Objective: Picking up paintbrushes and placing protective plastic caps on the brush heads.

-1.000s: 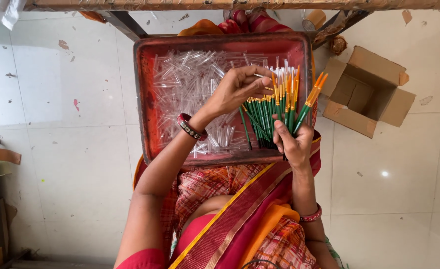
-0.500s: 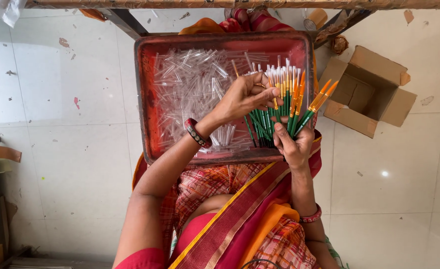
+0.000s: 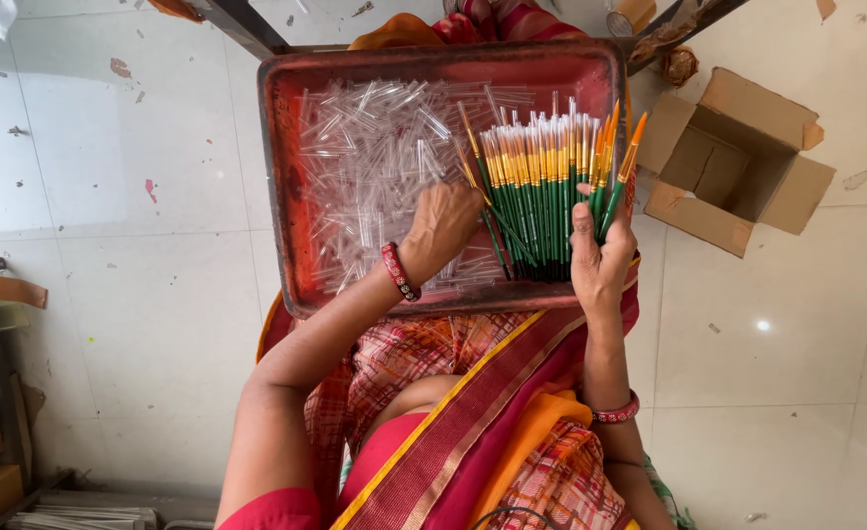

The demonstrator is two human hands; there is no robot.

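Brushes (image 3: 541, 196) with green and orange handles fan upward out of the right hand (image 3: 598, 260), whose fingers are pressed together round the lower ends of the bunch; many of the upper ends above that grip look white or clear-tipped, seemingly capped already, while a few orange ends at the far side look bare; the left hand (image 3: 440, 228), fingers curled down, rests beside the bunch on the heap of clear plastic tubes (image 3: 375, 167) filling the red tray (image 3: 278, 196); whether it pinches a tube I cannot tell; judging by that heap, plenty of tubes remain unused; an open cardboard box (image 3: 738, 157) sits empty on the floor beyond the gripping hand
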